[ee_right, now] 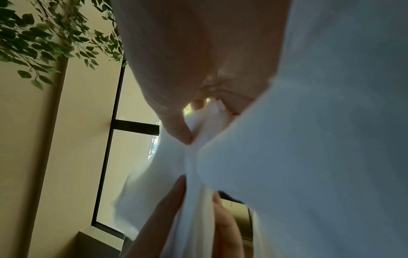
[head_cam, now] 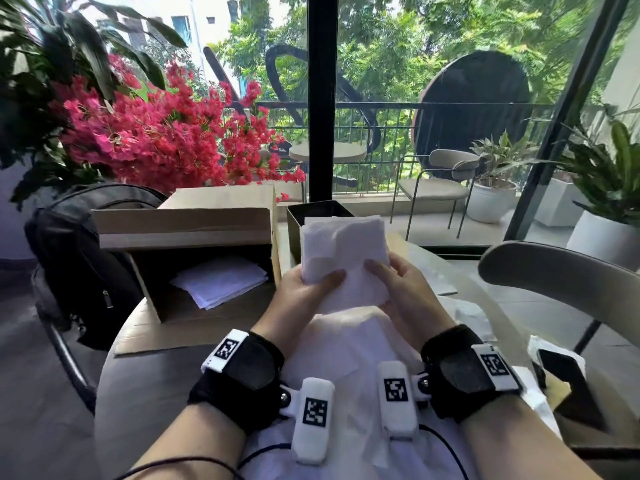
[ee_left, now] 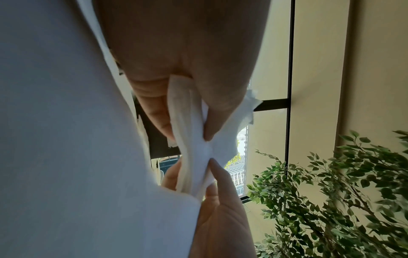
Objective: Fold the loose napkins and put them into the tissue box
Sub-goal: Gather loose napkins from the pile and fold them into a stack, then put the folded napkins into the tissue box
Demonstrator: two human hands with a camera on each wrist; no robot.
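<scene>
I hold a folded stack of white napkins (head_cam: 344, 249) upright above the table with both hands. My left hand (head_cam: 313, 284) pinches its lower left edge, thumb in front. My right hand (head_cam: 388, 275) pinches its lower right edge. In the left wrist view the napkin (ee_left: 196, 148) is squeezed between the thumb and fingers (ee_left: 158, 115). In the right wrist view the napkin (ee_right: 194, 157) bunches between thumb and fingers too. The dark metallic tissue box (head_cam: 313, 211) stands open-topped just behind the napkin. Loose white napkins (head_cam: 346, 344) lie spread on the table under my wrists.
An open cardboard box (head_cam: 187, 237) holding white sheets lies on its side at the left, with a black backpack (head_cam: 79, 258) beyond it. A black object (head_cam: 568, 386) sits at the table's right edge. A beige chair back (head_cam: 554, 271) curves at the right.
</scene>
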